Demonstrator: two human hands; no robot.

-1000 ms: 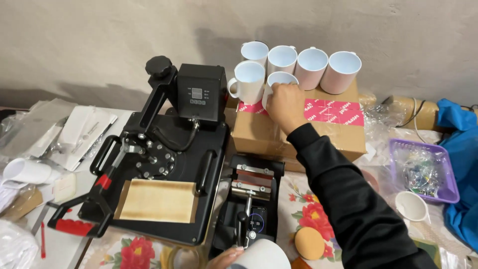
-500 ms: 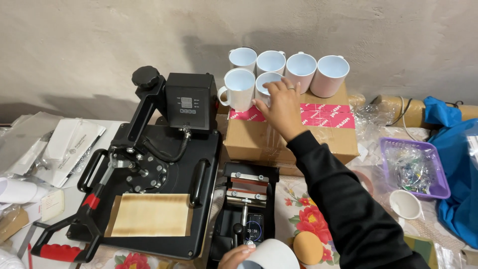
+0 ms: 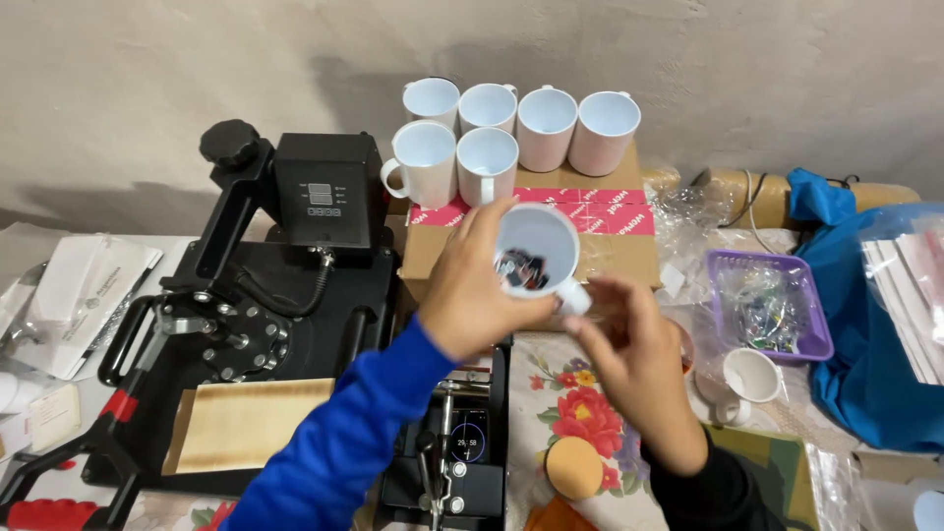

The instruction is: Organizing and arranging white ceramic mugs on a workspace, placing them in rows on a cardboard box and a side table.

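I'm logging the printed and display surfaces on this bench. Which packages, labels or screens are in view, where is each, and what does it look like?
Cardboard box: brown, behind the hands, under the white mugs.
Tape label: pink strip with white print, across the box top.
Control panel: small dark display with buttons, on the black heat press.
Round screen: dark with light digits, on the mug press below the left hand.
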